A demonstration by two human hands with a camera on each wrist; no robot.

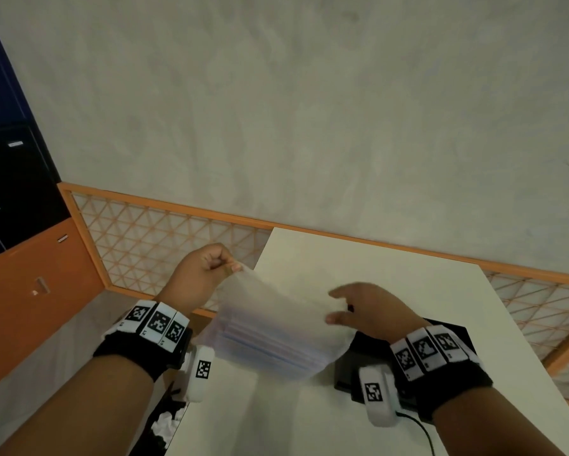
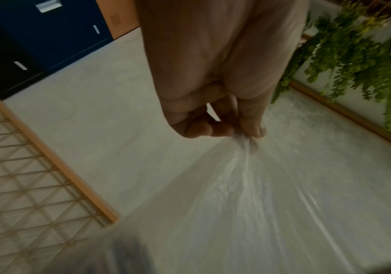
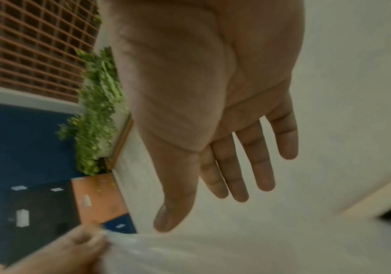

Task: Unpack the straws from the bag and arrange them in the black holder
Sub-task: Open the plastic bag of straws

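A clear plastic bag [image 1: 270,320] of straws hangs over the white table, its striped straws [image 1: 263,343] showing faintly through the film. My left hand [image 1: 207,271] pinches the bag's top corner and holds it up; in the left wrist view the film [image 2: 243,178] fans out from my fingers [image 2: 251,129]. My right hand [image 1: 358,307] hovers open by the bag's right edge, fingers straight [image 3: 255,159], holding nothing. The black holder [image 1: 352,366] stands on the table under my right wrist, mostly hidden.
The white table [image 1: 391,271] stretches ahead and right. An orange-framed lattice panel [image 1: 164,235] runs behind and to the left. Dark cabinets [image 1: 10,179] stand far left. A black cable [image 1: 421,429] trails from the right wrist. Crumpled paper [image 1: 168,422] lies below the table's left edge.
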